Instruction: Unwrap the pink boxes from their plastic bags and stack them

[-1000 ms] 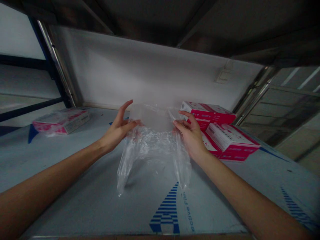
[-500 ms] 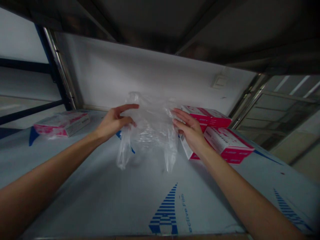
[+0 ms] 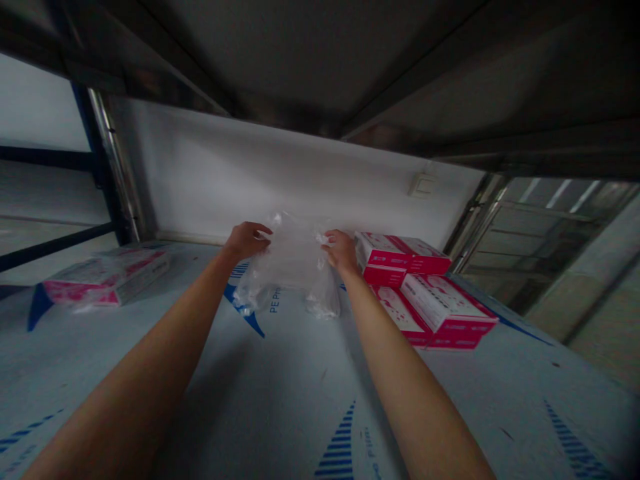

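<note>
A clear, crinkled plastic bag [image 3: 294, 257] spans the gap between my two hands near the back of the shelf. Its lower corners hang down at the left and right. My left hand [image 3: 249, 240] pinches the bag's left edge, thumb and fingers curled toward it. On the opposite edge, my right hand [image 3: 341, 249] grips the plastic between thumb and fingers. Just right of that hand stand several pink-and-white boxes [image 3: 383, 251], stacked in two layers.
Another pink-and-white box [image 3: 107, 277] with clear plastic over it lies at the left. The shelf surface [image 3: 280, 400] has printed blue film. A dark upper shelf [image 3: 300, 60] hangs low overhead. Metal posts [image 3: 113, 153] stand at both sides, with a white wall [image 3: 280, 167] behind.
Both hands have closed on the bag's edges and reached farther back, with the bag lower over the shelf. The right hand has moved away from the boxes; the view has tilted up slightly.
</note>
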The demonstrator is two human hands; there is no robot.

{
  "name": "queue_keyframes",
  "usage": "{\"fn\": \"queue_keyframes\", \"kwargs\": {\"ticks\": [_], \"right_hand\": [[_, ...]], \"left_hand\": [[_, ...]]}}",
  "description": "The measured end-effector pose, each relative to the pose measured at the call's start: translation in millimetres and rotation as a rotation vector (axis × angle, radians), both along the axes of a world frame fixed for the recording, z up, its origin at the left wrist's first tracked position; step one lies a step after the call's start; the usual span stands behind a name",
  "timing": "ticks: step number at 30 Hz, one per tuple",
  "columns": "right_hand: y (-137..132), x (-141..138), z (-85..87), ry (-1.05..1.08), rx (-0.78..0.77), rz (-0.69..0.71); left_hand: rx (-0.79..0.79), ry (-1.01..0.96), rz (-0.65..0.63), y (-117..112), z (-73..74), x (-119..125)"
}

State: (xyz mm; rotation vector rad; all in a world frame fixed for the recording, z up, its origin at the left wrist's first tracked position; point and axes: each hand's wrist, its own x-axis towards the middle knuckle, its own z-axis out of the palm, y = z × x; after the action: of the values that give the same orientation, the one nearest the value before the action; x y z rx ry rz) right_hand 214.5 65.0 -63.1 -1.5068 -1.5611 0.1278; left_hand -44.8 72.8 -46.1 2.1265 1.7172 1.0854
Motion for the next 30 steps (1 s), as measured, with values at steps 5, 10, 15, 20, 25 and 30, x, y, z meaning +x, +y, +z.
{"fn": "queue_keyframes", "kwargs": {"ticks": [5,10,15,20,25,30], "right_hand": [[3,4,-35.0,-0.15,-0.074,-0.046],[1,6,-50.2,-0.215,-0.109,-0.078],[-2,9,-23.9,-0.221,-0.062,-0.106],[16,-20,46.7,-0.263,0.043,-0.033],[37,-68,43.2,-0.409,-0.182,-0.038],[31,-73,-24.2,-0.542,-0.219,-0.016]], "left_hand": [[-0.062,0.152,-0.025,18,-25.7,10],[-0.069,0.272,0.008,22,-42.2,13],[-0.015,0.356,0.045,17,-24.8,10],[0.072,0.418,0.058,21,18.9,41],[-0.064,0.507,0.078,27,-4.9,88],[-0.114,0.567,0.056,23,-57.6,84]]}}
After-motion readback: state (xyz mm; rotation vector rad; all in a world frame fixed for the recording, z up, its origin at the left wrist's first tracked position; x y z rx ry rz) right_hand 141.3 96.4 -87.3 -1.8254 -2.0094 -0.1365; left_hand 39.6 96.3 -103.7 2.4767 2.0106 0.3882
